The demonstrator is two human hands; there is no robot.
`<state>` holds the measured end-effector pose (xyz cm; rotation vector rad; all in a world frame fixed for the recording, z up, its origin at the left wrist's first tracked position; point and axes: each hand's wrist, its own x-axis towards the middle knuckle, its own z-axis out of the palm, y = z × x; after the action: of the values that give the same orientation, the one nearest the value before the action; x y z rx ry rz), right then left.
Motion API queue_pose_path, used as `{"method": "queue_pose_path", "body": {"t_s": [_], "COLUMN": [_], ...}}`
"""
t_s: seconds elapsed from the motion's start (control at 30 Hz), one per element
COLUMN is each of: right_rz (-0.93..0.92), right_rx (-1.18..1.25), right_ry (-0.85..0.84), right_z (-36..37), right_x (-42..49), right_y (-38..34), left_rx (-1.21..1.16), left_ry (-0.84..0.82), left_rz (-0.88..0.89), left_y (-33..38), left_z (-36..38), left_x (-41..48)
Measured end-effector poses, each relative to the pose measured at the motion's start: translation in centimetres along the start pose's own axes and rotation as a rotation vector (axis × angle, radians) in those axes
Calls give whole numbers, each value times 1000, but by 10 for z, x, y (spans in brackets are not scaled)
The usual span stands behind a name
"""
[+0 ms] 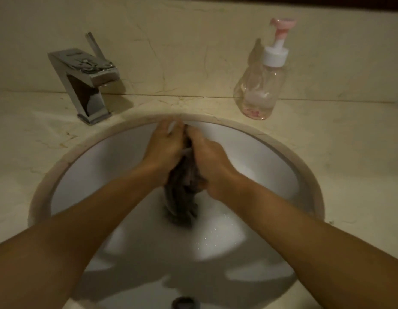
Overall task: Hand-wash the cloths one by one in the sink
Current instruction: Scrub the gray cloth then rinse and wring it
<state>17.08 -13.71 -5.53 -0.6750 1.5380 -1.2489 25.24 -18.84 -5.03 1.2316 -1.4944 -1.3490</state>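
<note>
Left hand [165,150], right hand [208,162] and 2 forearms [86,219] are all bare.

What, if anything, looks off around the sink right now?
Nothing looks spilled or broken. The left hand and right hand grip the dark cloth over the sink. One oddity: the pump bottle on the counter looks nearly empty, with only pinkish residue at its bottom.

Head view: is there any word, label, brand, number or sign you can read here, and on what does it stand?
No readable text in this view.
On the bottle: none, clear with no label showing.
On the faucet: glints on its top, too blurred to tell whether any are marks.
On the cloth and the sink: no print shows.
</note>
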Motion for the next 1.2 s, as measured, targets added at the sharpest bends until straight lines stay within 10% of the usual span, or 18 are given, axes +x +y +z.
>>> {"method": "queue_pose_path", "body": {"t_s": [0.83, 1.07, 1.2], "right_rz": [-213, -322, -271], "right_rx": [15, -145, 40], "right_ry": [132, 70, 211], "right_z": [-28, 13, -21], "right_x": [31, 0, 27], "right_y": [-4, 7, -2], "left_rx": [87, -81, 0], "left_ry": [-211, 30, -157], "left_rz": [-50, -111, -43], "left_y": [3, 0, 4], "left_z": [15, -8, 11], "left_x": [-18, 10, -15]}}
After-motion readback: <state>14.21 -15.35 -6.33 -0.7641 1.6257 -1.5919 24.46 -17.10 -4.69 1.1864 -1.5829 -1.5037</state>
